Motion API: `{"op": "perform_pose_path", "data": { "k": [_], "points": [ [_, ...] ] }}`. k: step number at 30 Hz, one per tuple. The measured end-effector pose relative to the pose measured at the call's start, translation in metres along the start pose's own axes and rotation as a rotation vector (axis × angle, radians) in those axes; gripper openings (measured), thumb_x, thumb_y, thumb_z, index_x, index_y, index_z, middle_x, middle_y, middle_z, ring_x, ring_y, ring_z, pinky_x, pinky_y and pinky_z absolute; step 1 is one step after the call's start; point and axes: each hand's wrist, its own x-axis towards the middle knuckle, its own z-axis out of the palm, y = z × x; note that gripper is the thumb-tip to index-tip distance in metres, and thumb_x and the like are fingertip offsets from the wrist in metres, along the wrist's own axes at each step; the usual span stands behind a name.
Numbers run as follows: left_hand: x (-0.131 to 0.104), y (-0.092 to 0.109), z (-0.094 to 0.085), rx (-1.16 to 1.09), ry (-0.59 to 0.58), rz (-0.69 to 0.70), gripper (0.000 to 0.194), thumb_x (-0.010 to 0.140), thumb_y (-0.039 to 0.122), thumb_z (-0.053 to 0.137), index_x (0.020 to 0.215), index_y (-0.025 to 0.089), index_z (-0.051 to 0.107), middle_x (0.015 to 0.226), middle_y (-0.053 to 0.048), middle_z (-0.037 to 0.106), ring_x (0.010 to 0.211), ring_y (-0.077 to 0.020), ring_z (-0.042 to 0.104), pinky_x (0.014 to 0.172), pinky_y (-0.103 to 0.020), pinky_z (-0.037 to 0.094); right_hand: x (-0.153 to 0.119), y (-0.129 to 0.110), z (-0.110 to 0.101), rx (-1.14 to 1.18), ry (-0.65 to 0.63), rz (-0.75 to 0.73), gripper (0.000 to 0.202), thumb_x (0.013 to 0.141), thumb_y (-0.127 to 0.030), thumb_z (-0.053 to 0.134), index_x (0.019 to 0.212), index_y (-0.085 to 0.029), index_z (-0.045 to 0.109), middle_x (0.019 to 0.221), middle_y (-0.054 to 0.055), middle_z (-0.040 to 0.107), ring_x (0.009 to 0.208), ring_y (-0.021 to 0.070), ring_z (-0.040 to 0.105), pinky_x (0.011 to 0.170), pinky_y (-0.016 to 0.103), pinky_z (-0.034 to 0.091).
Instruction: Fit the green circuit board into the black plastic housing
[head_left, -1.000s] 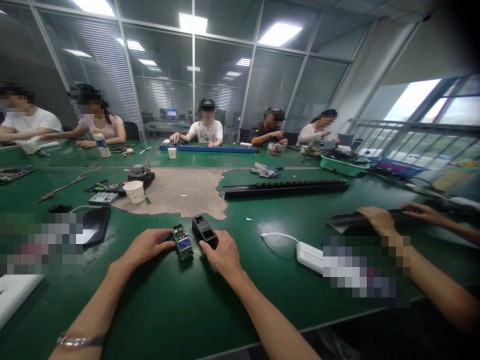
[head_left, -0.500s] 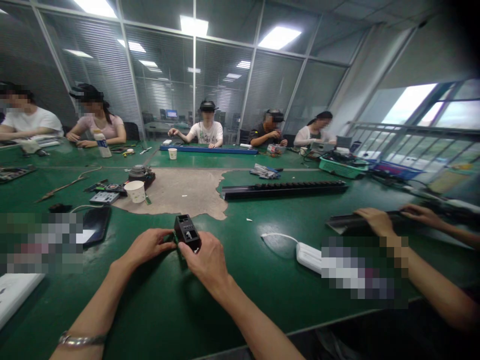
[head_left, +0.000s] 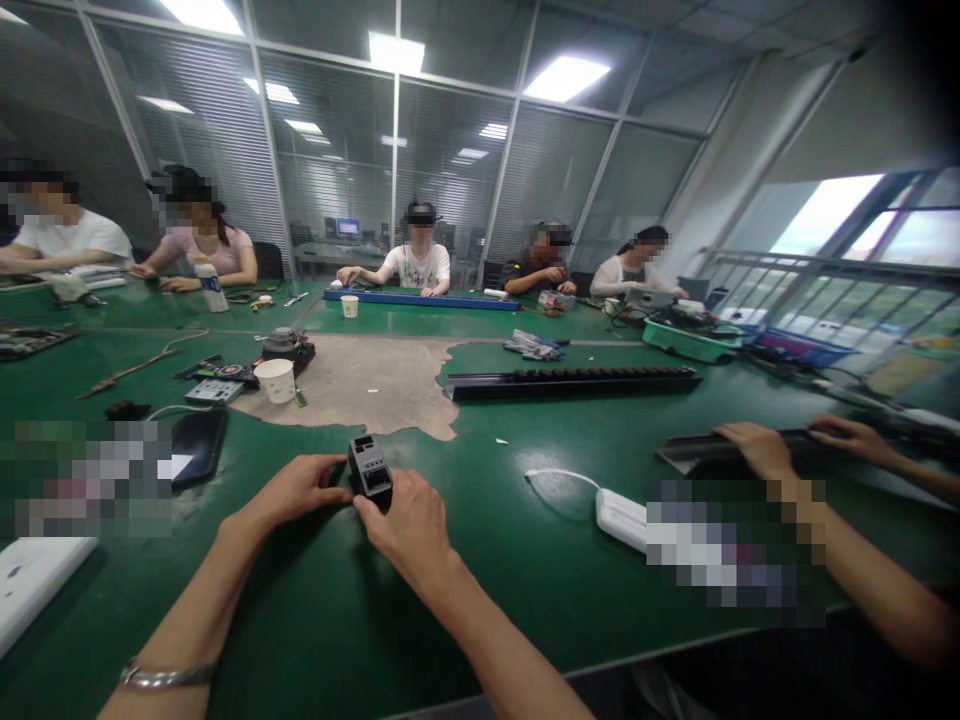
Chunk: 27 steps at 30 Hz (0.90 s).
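A small black box-shaped housing (head_left: 369,468) with rectangular openings in its upper face is held tilted just above the green table. My right hand (head_left: 409,520) grips it from the right, thumb on the near side and fingers around the far side. From the left, my left hand (head_left: 311,488) meets its side with thumb and index finger bent together in a pinch. The fingertips of that hand are partly hidden by the housing, so anything small between them does not show.
A paper cup (head_left: 276,380) stands beyond my hands on a brown sheet (head_left: 367,375). A long black rail (head_left: 574,384) lies farther right. At right, a co-worker's hands (head_left: 757,450) rest on another black rail. A white charger (head_left: 619,518) and a phone (head_left: 199,448) lie nearby.
The housing has turned slightly in my hands, and its upper face now catches more light. The whole view has shifted a little; both hands stay at the housing.
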Motion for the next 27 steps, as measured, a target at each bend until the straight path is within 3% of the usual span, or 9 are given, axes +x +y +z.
{"op": "perform_pose_path", "data": {
  "k": [12,16,23,27],
  "points": [
    [-0.001,0.002,0.000,0.023,-0.004,0.012,0.063,0.079,0.053,0.060,0.132,0.018,0.055,0.068,0.003,0.058,0.061,-0.0147,0.052,0.055,-0.023,0.029,0.003,-0.002,-0.003,-0.080,-0.113,0.002,0.048,0.075,-0.055,0.066,0.100,-0.015,0.060,0.096,0.013,0.063,0.087,0.0294,0.063,0.075,0.040,0.049],
    [-0.002,0.007,-0.002,0.034,-0.008,0.020,0.062,0.080,0.053,0.059,0.132,0.019,0.056,0.070,0.002,0.059,0.062,-0.0147,0.052,0.056,-0.023,0.030,-0.001,0.004,0.004,-0.008,-0.039,-0.015,0.055,0.071,-0.059,0.068,0.105,-0.018,0.058,0.102,0.011,0.060,0.091,0.0274,0.061,0.077,0.038,0.048],
    [-0.003,0.016,-0.005,0.071,0.025,0.020,0.051,0.082,0.052,0.057,0.123,0.023,0.063,0.076,-0.001,0.066,0.066,-0.0174,0.057,0.059,-0.024,0.034,-0.003,0.007,0.018,0.101,0.036,-0.033,0.033,0.078,-0.045,0.065,0.096,-0.018,0.059,0.095,0.008,0.059,0.086,0.0228,0.060,0.077,0.034,0.048],
    [-0.002,0.014,-0.004,0.102,0.037,0.042,0.048,0.084,0.048,0.057,0.125,0.025,0.062,0.090,-0.004,0.070,0.075,-0.0190,0.061,0.065,-0.024,0.037,0.000,0.002,0.009,0.179,0.097,-0.073,0.027,0.079,-0.042,0.064,0.093,-0.018,0.060,0.092,0.006,0.059,0.084,0.0204,0.059,0.077,0.031,0.047]
  ]
}}
